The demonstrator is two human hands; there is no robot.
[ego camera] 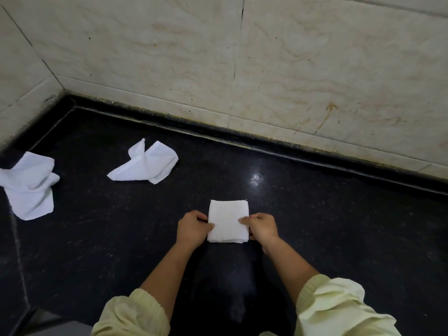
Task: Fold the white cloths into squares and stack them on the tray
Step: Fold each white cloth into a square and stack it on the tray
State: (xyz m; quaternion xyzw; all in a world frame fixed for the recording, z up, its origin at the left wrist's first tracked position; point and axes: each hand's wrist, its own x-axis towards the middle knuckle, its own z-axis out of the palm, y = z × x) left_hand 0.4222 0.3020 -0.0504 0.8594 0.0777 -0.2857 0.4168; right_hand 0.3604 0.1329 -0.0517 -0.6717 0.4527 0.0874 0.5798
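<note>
A white cloth folded into a small square [228, 218] lies on the black counter [315, 226] right in front of me. My left hand [192, 229] pinches its left edge and my right hand [263, 226] pinches its right edge, thumbs on top. Two more white cloths lie crumpled: one [145, 163] to the upper left of the folded square, the other [30, 185] at the far left edge of the view. No tray is in view.
Beige marble wall tiles [315, 69] rise behind the counter and on the left, meeting in a corner at the upper left. A raised black lip [242, 139] runs along the wall's foot. The counter's front edge [26, 309] shows at the lower left.
</note>
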